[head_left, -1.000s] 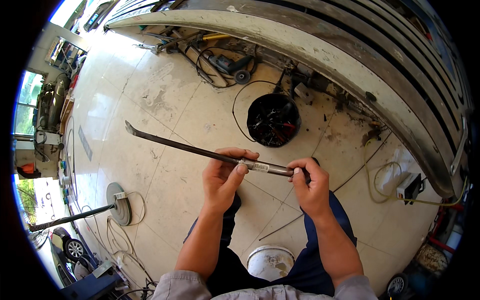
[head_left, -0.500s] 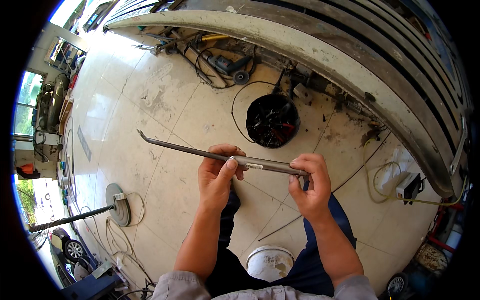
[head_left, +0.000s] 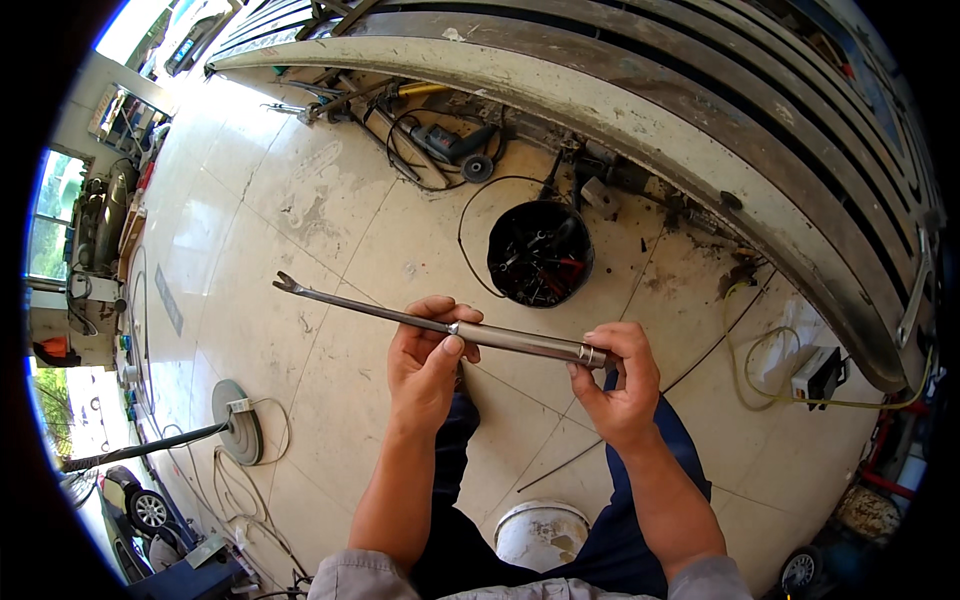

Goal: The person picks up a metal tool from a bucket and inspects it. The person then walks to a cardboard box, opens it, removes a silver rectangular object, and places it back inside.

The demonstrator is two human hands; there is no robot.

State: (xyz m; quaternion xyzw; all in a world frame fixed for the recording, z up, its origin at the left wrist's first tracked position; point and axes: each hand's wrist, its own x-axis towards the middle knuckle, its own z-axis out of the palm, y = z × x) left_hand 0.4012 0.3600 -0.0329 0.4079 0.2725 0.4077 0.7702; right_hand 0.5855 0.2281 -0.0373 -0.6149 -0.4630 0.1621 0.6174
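Note:
A long metal pry tool (head_left: 520, 342) with a thin dark shaft, a forked tip and a thicker silver handle lies across both my hands, slightly tilted. My left hand (head_left: 425, 365) is closed round the place where shaft meets handle, thumb on the near side. At the handle's right end, which has a ringed collar, the fingers and thumb of my right hand (head_left: 622, 385) pinch it. The forked tip points left, free of contact, over the tiled floor.
Beyond my hands stands a black bucket (head_left: 499, 276) of hand tools. A corded power tool with a disc (head_left: 455, 142) lies by the slatted metal platform (head_left: 640, 105). A white bucket (head_left: 543, 535) stands between my legs. Cables and a round base (head_left: 238, 422) are at left.
The pry tool has turned about its long axis: the fork now shows its two prongs, and the handle's label is out of sight. Both hands keep hold of it.

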